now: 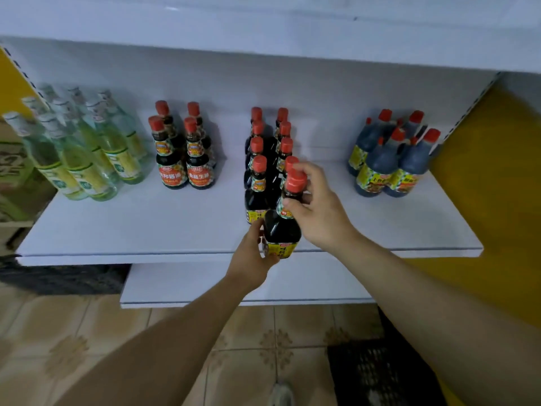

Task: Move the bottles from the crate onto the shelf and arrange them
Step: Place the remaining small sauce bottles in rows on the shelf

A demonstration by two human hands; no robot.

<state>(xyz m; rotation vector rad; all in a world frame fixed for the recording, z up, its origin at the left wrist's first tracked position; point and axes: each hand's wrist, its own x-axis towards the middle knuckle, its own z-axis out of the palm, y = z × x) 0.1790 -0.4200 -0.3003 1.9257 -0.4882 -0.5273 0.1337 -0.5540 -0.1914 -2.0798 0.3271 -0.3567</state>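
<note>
Holds one dark soy sauce bottle [282, 227] upright in both hands at the front edge of the white shelf [146, 224], directly in front of the right-hand row of matching bottles [257, 171]. Clamps the grip of the right hand [319, 212] on the bottle neck, thumb and fingers curled just below the red cap. Wraps the grip of the left hand [251, 256] round the lower body at the yellow label, from the left side. Cannot tell whether the base rests on the shelf or hangs just off its edge. Shows the matching bottles in two close rows running front to back at mid-shelf, red caps up. Shows, well apart to the left, four shorter sauce bottles [183, 159] with red labels in a two-by-two block, and at the shelf's left end a cluster of clear glass bottles [79, 148] with green-and-white labels. Shows, near the right end, a group of dark handled jugs [392, 159] with red caps and yellow labels. Locates a lower shelf [205, 282] beneath, and a black plastic crate [380, 373] on the tiled floor [87, 332] at lower right, partly hidden by the right forearm, contents not discernible.
</note>
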